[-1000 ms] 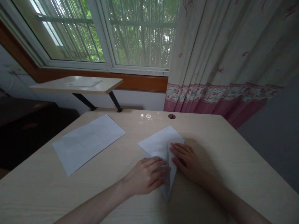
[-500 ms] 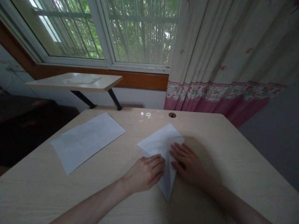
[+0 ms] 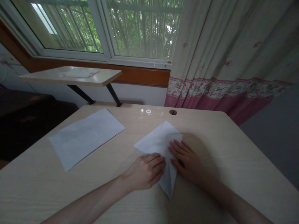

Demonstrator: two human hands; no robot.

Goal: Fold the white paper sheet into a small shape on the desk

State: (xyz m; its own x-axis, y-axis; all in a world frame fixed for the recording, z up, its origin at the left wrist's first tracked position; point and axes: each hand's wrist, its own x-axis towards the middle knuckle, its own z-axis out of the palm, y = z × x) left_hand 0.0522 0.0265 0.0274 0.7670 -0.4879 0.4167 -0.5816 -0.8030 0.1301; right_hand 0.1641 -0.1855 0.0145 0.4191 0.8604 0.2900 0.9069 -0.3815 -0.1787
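Observation:
A white sheet of paper (image 3: pixel 161 133), folded to a point at its near end, lies on the table in front of me. My left hand (image 3: pixel 149 170) is on its left side, fingers curled and pressed together at the paper's edge; the fingertips' grip is partly hidden. On the right, my right hand (image 3: pixel 184 158) rests flat with fingers spread over the right edge. Between the two hands a crease runs down towards the near tip.
Another white paper (image 3: pixel 87 137) lies flat at the left of the wooden table (image 3: pixel 233 149). A small raised shelf (image 3: pixel 107 76) on black legs stands at the back left. Behind are a window and a curtain (image 3: pixel 210 62); a round cable hole (image 3: pixel 173 112) is near the back edge.
The folded paper has turned slightly, its far corner shifting left and its near tip right. Both hands stay on it. My view has tilted a little downward.

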